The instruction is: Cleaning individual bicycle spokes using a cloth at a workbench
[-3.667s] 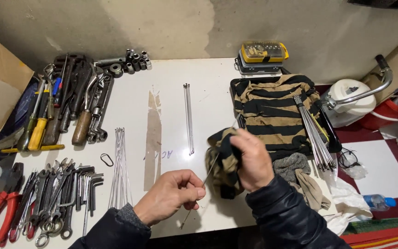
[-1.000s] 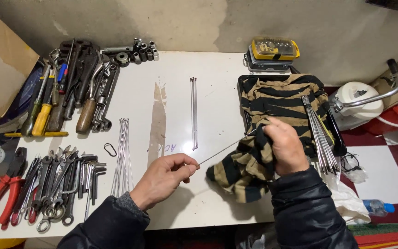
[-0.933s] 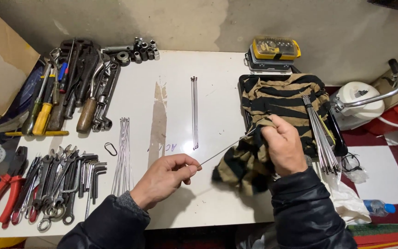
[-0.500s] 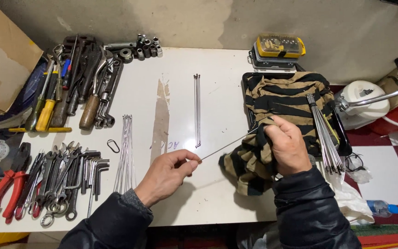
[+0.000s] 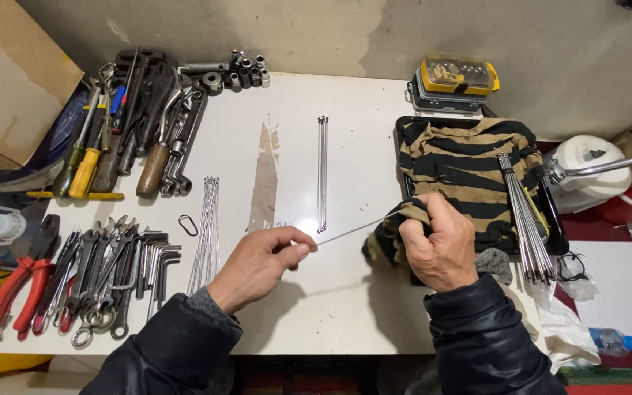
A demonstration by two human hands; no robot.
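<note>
The left hand (image 5: 261, 263) pinches one end of a thin, straight silver metal spoke (image 5: 349, 231) at lower centre of the frame. The right hand (image 5: 437, 245) is closed around a black-and-tan striped cloth rag (image 5: 462, 164), wrapped over the spoke's other end. A bundle of spokes (image 5: 524, 216) lies on the rag at right; another bundle (image 5: 206, 230) lies left of the hands on the white table (image 5: 360, 307).

Table (image 5: 360, 307) white, brown streak down middle; rag (image 5: 462, 164) black with tan stripes; tray (image 5: 401, 126) black; spokes (image 5: 528, 219) silver; bit case (image 5: 459, 75) yellow over grey; pliers (image 5: 16, 289) red-handled; screwdrivers (image 5: 85, 164) yellow and green handled; hammer handle (image 5: 152, 170) brown; sleeves (image 5: 177, 344) black; carton (image 5: 9, 88) brown; floor tiles (image 5: 616, 292) red and white
</note>
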